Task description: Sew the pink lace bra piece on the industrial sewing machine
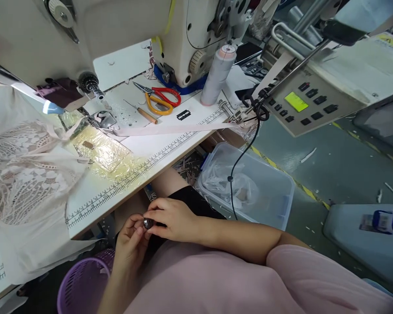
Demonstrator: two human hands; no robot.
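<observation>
Both my hands are low in my lap, below the front edge of the sewing table (pixel 170 150). My left hand (pixel 131 242) and my right hand (pixel 172 218) pinch together round a small dark metal part (pixel 148 223), perhaps a bobbin case. Fingers of both hands are closed on it. Pale lace fabric (pixel 22 174) lies on the table at the left, under the sewing machine's (pixel 85 39) needle area (pixel 100 115). A beige tape strip (pixel 170 128) runs across the table to the right.
On the table lie red and yellow scissors (pixel 160 98), a wooden-handled awl (pixel 144 113), a razor blade (pixel 183 114) and a grey thread cone (pixel 218 74). A control panel (pixel 301 102) stands at right. A clear plastic bin (pixel 249 187) sits on the floor, a purple basket (pixel 81 283) by my left knee.
</observation>
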